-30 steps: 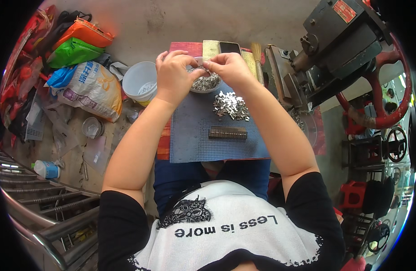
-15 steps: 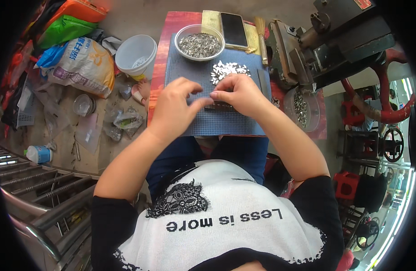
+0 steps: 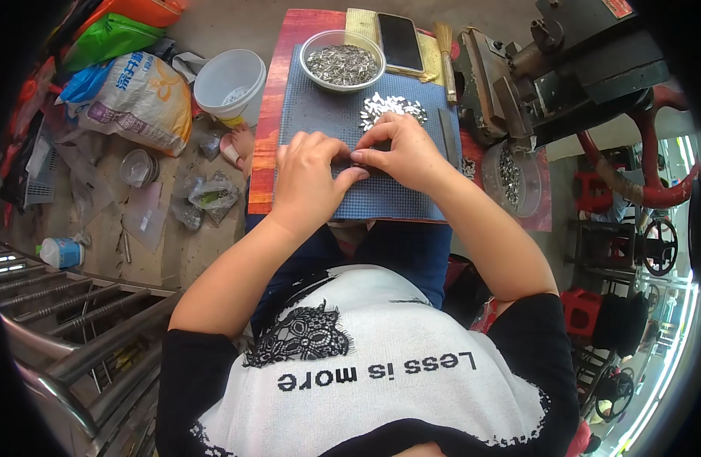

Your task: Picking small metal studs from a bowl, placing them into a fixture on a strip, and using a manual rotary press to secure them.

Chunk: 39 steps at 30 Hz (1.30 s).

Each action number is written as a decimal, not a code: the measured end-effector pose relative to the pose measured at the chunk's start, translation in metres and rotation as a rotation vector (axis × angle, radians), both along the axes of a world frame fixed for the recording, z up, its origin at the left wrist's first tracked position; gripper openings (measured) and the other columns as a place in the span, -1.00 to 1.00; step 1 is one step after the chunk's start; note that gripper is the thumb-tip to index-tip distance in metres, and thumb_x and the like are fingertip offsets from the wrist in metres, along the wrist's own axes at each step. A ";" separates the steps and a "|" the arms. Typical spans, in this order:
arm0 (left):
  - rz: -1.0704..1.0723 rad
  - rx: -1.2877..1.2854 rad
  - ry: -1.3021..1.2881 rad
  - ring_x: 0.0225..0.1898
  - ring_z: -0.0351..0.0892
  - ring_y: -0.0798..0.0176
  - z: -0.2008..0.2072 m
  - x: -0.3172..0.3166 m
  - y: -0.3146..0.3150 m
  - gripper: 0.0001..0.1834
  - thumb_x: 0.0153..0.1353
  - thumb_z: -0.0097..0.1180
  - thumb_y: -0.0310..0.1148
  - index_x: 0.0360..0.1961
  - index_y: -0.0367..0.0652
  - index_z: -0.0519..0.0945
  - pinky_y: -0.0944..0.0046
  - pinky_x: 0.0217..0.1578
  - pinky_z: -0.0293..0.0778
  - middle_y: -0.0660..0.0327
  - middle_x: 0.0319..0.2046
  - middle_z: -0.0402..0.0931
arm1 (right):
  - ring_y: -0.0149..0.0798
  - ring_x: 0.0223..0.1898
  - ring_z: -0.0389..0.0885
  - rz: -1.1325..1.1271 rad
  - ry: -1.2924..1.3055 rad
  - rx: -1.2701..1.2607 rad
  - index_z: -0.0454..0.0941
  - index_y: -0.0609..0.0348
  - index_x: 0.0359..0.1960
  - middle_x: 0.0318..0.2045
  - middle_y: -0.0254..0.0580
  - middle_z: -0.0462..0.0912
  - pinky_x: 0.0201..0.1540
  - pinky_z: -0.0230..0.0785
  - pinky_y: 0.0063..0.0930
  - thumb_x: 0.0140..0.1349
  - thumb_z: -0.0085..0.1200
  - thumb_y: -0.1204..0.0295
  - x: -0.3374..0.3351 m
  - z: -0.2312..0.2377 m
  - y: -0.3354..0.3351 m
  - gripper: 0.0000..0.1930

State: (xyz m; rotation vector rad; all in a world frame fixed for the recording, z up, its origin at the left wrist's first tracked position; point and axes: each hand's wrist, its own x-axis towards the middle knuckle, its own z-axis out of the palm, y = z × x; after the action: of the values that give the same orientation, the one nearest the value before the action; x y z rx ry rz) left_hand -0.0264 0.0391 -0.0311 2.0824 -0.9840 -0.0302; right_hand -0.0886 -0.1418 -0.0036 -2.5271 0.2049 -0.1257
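Close together over a blue textured mat (image 3: 305, 103), my two hands meet near its middle. My left hand (image 3: 308, 175) is curled, thumb toward the right hand; something dark lies between them, mostly hidden by the fingers. Thumb and forefinger of my right hand (image 3: 405, 156) are pinched together, and what they hold is too small to make out. Just beyond the right hand lies a loose pile of small white pieces (image 3: 392, 108). A clear round bowl (image 3: 304, 70) on the far part of the mat holds many small metallic pieces (image 3: 341, 64).
A phone (image 3: 400, 42) and a brush (image 3: 444, 49) lie at the table's far side. A dark metal machine (image 3: 495, 95) stands at the right, above a clear tub (image 3: 527, 183) of metal pieces. To the left are a white bucket (image 3: 213, 80) and a sack (image 3: 141, 107).
The table and its contents sit slightly higher in view. My hands have drawn closer together, the left fingers curling inward, covering the dark bar that showed below the right hand.
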 end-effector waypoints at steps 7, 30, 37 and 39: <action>-0.006 -0.005 0.002 -0.16 0.49 0.14 -0.001 -0.001 0.000 -0.73 -0.02 0.47 -0.17 -0.39 -0.09 0.70 0.11 -0.07 0.23 0.29 -0.33 0.60 | -0.12 -0.07 0.50 0.058 0.110 0.074 0.78 0.10 -0.34 -0.29 -0.21 0.60 0.05 0.36 -0.27 0.06 0.43 0.32 -0.011 0.009 -0.018 -0.81; -0.017 0.042 -0.012 -0.17 0.49 0.16 0.005 -0.002 -0.002 -0.73 0.00 0.45 -0.18 -0.37 -0.09 0.68 0.13 -0.08 0.25 0.32 -0.34 0.58 | -0.09 0.01 0.42 0.056 0.095 0.045 0.78 0.07 -0.33 -0.18 -0.22 0.58 0.13 0.33 -0.25 0.11 0.38 0.25 -0.038 0.012 -0.042 -0.80; -0.018 0.036 -0.023 -0.18 0.49 0.16 0.004 -0.001 -0.002 -0.73 0.00 0.46 -0.20 -0.37 -0.09 0.68 0.13 -0.08 0.26 0.32 -0.34 0.58 | -0.16 -0.04 0.43 0.046 0.058 -0.011 0.73 0.07 -0.32 -0.24 -0.26 0.54 0.12 0.31 -0.31 0.13 0.39 0.26 -0.038 0.010 -0.038 -0.80; -0.017 0.038 -0.018 -0.18 0.49 0.16 0.004 -0.001 -0.002 -0.73 0.00 0.46 -0.20 -0.37 -0.10 0.68 0.13 -0.08 0.26 0.31 -0.34 0.58 | -0.16 -0.04 0.43 0.038 0.067 -0.008 0.73 0.07 -0.32 -0.24 -0.25 0.54 0.11 0.31 -0.31 0.13 0.39 0.25 -0.040 0.010 -0.040 -0.80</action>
State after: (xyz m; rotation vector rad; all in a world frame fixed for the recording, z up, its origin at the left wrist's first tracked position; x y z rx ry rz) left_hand -0.0278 0.0370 -0.0275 2.1119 -1.0193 -0.0388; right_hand -0.1291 -0.1814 0.0067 -2.5437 0.1829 -0.0269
